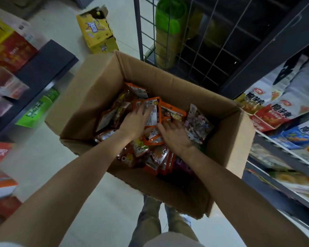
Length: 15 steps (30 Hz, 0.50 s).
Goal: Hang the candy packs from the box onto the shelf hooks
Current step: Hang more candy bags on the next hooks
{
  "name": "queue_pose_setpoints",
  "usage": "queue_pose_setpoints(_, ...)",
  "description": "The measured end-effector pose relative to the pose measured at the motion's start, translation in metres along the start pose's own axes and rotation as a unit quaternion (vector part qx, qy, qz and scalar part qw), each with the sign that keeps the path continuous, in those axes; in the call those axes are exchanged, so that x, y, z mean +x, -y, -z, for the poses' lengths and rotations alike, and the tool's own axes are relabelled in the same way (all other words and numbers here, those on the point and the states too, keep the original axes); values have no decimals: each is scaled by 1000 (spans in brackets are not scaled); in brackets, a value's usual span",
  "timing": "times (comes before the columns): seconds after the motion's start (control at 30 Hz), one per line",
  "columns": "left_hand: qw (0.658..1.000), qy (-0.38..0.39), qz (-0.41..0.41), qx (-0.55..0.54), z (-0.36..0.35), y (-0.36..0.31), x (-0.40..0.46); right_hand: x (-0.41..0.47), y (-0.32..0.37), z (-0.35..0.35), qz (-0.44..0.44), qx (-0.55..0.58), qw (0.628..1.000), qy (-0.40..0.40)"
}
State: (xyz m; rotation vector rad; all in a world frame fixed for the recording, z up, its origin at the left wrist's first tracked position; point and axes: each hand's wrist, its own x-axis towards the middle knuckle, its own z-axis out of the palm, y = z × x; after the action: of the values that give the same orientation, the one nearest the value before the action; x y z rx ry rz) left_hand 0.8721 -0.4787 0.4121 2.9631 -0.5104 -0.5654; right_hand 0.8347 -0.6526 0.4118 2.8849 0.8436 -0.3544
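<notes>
- A big brown cardboard box (pixel 96 97) sits open on the pale floor (pixel 100 202), in the middle of the view.
- The box is full of small shiny candy packs (pixel 144 157), mostly orange, piled in a loose heap.
- Both bare arms reach down into the box from the near side.
- The left hand (pixel 135 122) lies on top of the heap with its fingers spread flat, touching an orange candy pack with a white label and barcode (pixel 154 111).
- The right hand (pixel 175 134) rests just beside it on the right, fingers loosely bent over the packs; I cannot tell if it grips one.
- The two hands are close together, almost touching.
- A clear pack with pale sweets (pixel 198 123) lies at the right side of the heap, just beside the right hand.
- A torn yellow cardboard box (pixel 96 32) stands on the floor, far from the person, past the big box.
- A dark wire grid rack (pixel 203 50) stands at the far right, with a green plastic roll (pixel 168 18) behind it.
- On the right, white shelves (pixel 282 152) hold red, white and blue snack bags (pixel 273 111).
- On the left are red, yellow and green cartons (pixel 12 50), blurry.
- The person's trouser legs (pixel 150 220) show below the box.
</notes>
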Motion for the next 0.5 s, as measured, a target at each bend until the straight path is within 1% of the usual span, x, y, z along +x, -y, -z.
queue_pose_setpoints(0.07, 1000, -10, -15, 13, 5, 0, -3, -1, 1, 3, 11, -21, 1000, -18)
queue_pose_setpoints(0.17, 997, -57, -45, 10, 12, 5, -7, -3, -1, 26, 20, -46, 998, -33)
queue_pose_setpoints(0.27, 995, -75, -65, 11, 15, 12, -4, -10, -2, 38, 44, -20, 998, 36)
queue_pose_setpoints(0.3, 994, -79, -77, 17, 15, 13, -2, -13, -3, 42, 51, -10, 998, 40)
queue_pose_setpoints(0.37, 989, -97, -101, 46, 14, 11, 1, -20, -7, 49, 32, -11, 999, 39)
queue_pose_setpoints(0.43, 989, -84, -94, 79, 14, 4, 5, -32, -8, 51, 20, -12, 999, 46)
queue_pose_setpoints(0.5, 991, -62, -68, 102, 11, -3, 9, -39, -9, 54, 9, -6, 998, 55)
